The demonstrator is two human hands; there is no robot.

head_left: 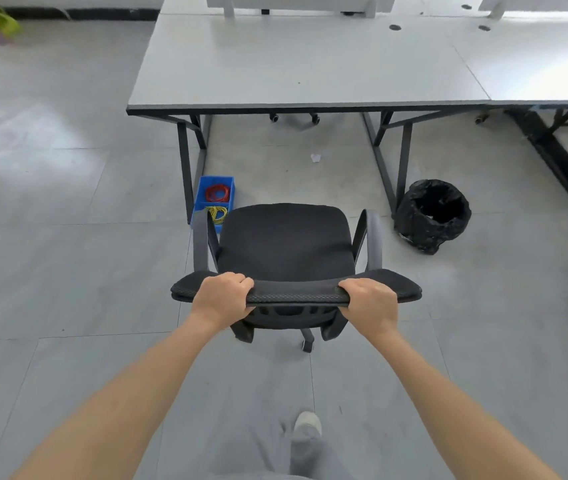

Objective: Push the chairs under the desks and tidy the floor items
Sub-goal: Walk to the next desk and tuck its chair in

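Black mesh office chair [286,244] stands short of the grey-topped desk [296,64], left hand [222,297] and right hand [370,303] both clamped around its backrest top, while the blue tray [215,188], black-lined bin [433,216] and paper scrap [316,157] await tidying.

Both hands, left hand [222,299] and right hand [372,306], clasp the top of the black chair [286,244] backrest. Beyond the chair stands the white worktop [296,64]. Left of the chair sits a blue bin [214,197] holding what look like coiled wires; right of it, a black-lined wastebasket [432,216].
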